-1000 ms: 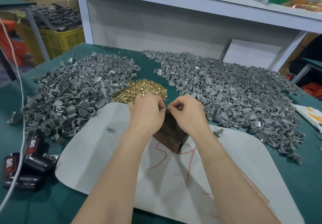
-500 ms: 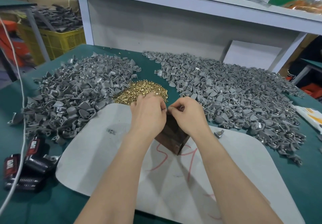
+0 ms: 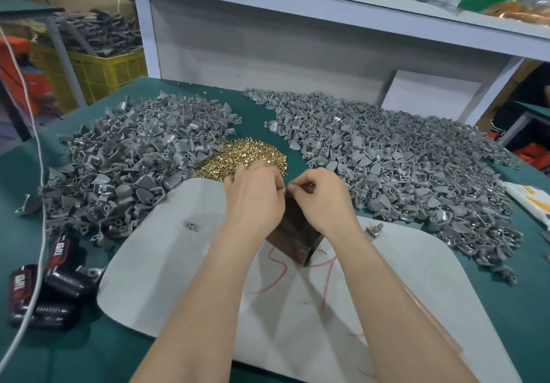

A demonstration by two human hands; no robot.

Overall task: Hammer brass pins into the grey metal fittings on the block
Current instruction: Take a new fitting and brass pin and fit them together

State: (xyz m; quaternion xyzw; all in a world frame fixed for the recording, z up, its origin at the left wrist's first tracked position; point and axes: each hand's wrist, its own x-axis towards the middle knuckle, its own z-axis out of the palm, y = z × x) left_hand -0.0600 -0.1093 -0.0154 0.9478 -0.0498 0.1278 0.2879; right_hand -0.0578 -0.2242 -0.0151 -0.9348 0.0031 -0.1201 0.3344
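1. Both grips, my left hand [image 3: 256, 195] and right hand [image 3: 324, 198], pinch together atop the dark brown wooden block [image 3: 294, 233], centre frame; what they pinch is hidden.
2. I'd seat a pin upright before hammering; the heap of small brass pins [image 3: 247, 153] lies just above.

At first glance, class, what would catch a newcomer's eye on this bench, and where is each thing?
Two big heaps of grey fittings, a left heap and a right heap, flank a small gleaming pile of brass pins on the green table. Nearer, the left hand and right hand meet over a dark block on a white sheet; what they hold is hidden.
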